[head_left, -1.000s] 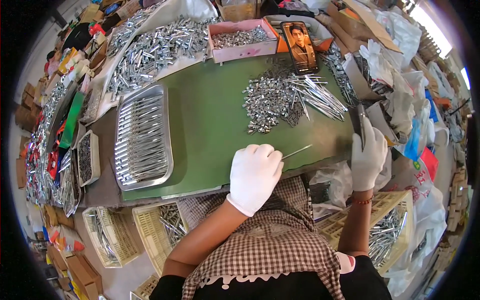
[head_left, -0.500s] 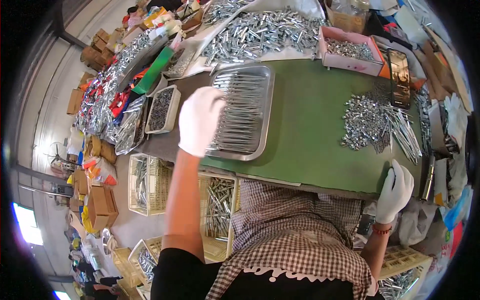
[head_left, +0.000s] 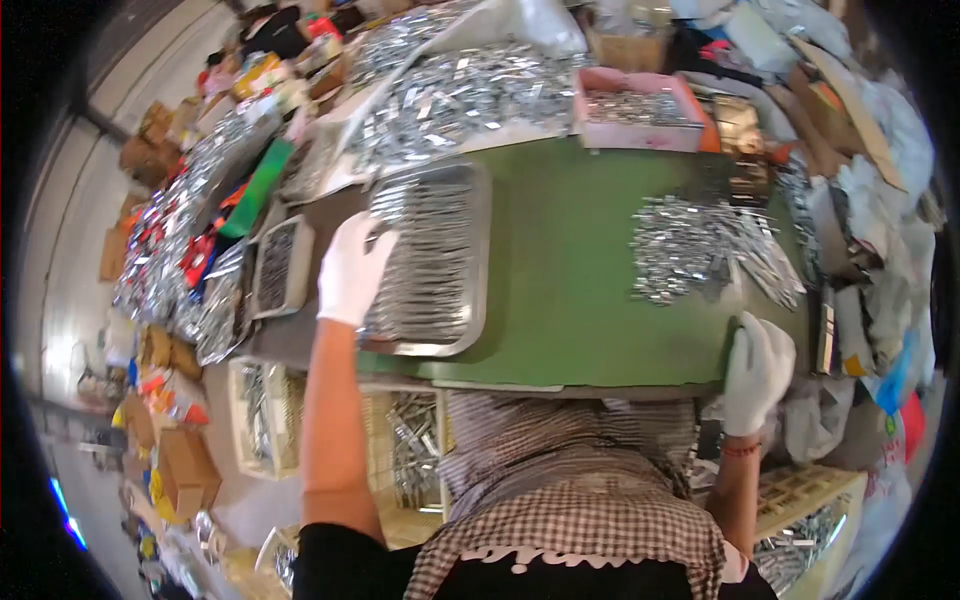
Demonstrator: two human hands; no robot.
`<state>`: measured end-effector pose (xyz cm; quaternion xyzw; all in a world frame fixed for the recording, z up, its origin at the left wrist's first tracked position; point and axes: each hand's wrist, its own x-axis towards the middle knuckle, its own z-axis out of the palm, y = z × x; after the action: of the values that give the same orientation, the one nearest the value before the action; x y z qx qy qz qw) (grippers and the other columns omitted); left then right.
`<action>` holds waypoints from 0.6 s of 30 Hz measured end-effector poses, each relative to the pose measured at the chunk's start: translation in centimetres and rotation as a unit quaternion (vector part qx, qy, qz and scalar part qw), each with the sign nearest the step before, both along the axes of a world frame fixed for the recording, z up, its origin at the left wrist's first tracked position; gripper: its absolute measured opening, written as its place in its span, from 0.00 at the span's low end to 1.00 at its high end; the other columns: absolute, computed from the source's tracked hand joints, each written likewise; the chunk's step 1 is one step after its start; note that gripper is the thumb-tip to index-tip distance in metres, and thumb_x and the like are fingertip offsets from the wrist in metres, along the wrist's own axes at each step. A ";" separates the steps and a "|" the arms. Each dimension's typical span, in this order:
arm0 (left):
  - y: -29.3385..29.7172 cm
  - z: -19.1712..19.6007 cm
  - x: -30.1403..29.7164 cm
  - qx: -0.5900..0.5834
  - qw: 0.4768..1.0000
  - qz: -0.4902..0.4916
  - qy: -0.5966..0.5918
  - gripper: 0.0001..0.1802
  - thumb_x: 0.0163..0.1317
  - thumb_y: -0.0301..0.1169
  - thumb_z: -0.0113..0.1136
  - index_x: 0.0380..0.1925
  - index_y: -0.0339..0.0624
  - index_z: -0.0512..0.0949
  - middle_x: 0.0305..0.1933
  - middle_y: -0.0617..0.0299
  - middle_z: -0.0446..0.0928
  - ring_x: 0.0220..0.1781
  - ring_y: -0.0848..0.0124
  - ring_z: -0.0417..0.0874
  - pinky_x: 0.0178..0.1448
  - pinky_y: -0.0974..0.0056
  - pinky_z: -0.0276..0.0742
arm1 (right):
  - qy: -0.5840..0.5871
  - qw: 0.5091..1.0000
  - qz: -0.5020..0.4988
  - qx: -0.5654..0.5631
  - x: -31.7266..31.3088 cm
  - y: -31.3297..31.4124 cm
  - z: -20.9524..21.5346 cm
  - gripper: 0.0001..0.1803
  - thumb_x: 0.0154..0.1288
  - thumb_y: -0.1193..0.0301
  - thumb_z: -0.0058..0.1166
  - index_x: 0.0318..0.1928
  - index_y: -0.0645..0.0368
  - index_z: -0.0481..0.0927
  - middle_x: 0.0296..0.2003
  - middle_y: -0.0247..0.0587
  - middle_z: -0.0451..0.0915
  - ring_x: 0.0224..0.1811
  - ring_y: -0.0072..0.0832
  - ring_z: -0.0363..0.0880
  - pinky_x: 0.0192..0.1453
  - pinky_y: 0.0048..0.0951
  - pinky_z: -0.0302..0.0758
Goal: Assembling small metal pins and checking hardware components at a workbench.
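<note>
My left hand, in a white glove, is at the left rim of a metal tray. Its thumb and fingers curl together, and what they hold, if anything, cannot be made out. Inside the tray, slim silvery metal rods lie crosswise in a long column. My right hand, also gloved, rests at the table's front edge on the right with loosely bent fingers and nothing visible in them. Beyond it lie a heap of small shiny metal parts and a bundle of thin rods.
A green mat covers the table. Behind are a large pile of metal pieces and a pink box of small parts. A pale bin of dark parts stands left of the tray; crates stand below the front edge.
The whole view has shifted, moving the table leftward and slightly down in the picture, with blur. My left hand is now nearer the tray's left rim. My right hand's fingers look more bent.
</note>
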<state>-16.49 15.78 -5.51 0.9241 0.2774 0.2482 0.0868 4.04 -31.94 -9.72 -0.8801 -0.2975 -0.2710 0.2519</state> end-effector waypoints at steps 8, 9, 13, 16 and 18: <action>-0.6 0.2 -0.7 -0.032 0.999 0.009 0.039 0.22 0.73 0.39 0.61 0.57 0.31 0.82 0.64 0.43 0.81 0.69 0.49 0.79 0.75 0.54 0.71 | -0.001 1.000 -0.010 0.015 -0.4 0.9 0.3 0.12 0.62 0.76 0.63 0.47 0.55 0.87 0.41 0.38 0.84 0.47 0.40 0.81 0.56 0.40 0.74; -0.6 0.2 -0.6 -0.031 0.999 0.005 0.038 0.22 0.73 0.39 0.61 0.57 0.31 0.82 0.64 0.43 0.81 0.69 0.49 0.79 0.75 0.54 0.71 | -0.005 1.000 -0.006 0.018 -0.4 0.9 0.3 0.12 0.62 0.76 0.63 0.47 0.55 0.88 0.41 0.37 0.84 0.47 0.39 0.81 0.56 0.40 0.74; -0.5 0.3 -0.8 -0.011 0.999 0.001 0.040 0.21 0.74 0.38 0.59 0.57 0.32 0.82 0.63 0.43 0.81 0.69 0.49 0.79 0.76 0.53 0.70 | -0.013 1.000 -0.002 0.023 -0.4 1.1 0.8 0.12 0.62 0.77 0.63 0.46 0.55 0.87 0.40 0.37 0.84 0.47 0.39 0.81 0.56 0.39 0.74; -0.8 0.5 -0.7 -0.018 0.999 -0.003 0.037 0.23 0.73 0.40 0.60 0.58 0.33 0.82 0.65 0.44 0.80 0.69 0.50 0.78 0.76 0.53 0.70 | -0.005 1.000 0.003 0.023 -0.4 0.9 0.7 0.12 0.62 0.77 0.63 0.46 0.56 0.87 0.40 0.39 0.84 0.46 0.40 0.81 0.56 0.40 0.74; -1.0 0.9 -0.4 0.004 0.999 -0.002 0.036 0.24 0.73 0.41 0.61 0.60 0.36 0.80 0.66 0.45 0.79 0.69 0.49 0.78 0.75 0.53 0.71 | -0.008 1.000 0.003 0.018 -0.3 0.5 0.5 0.12 0.62 0.78 0.63 0.47 0.57 0.86 0.40 0.39 0.84 0.46 0.39 0.81 0.56 0.40 0.73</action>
<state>-16.88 14.80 -4.56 0.9334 0.2773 0.2157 0.0734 3.75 -31.42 -9.24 -0.8726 -0.2968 -0.2824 0.2660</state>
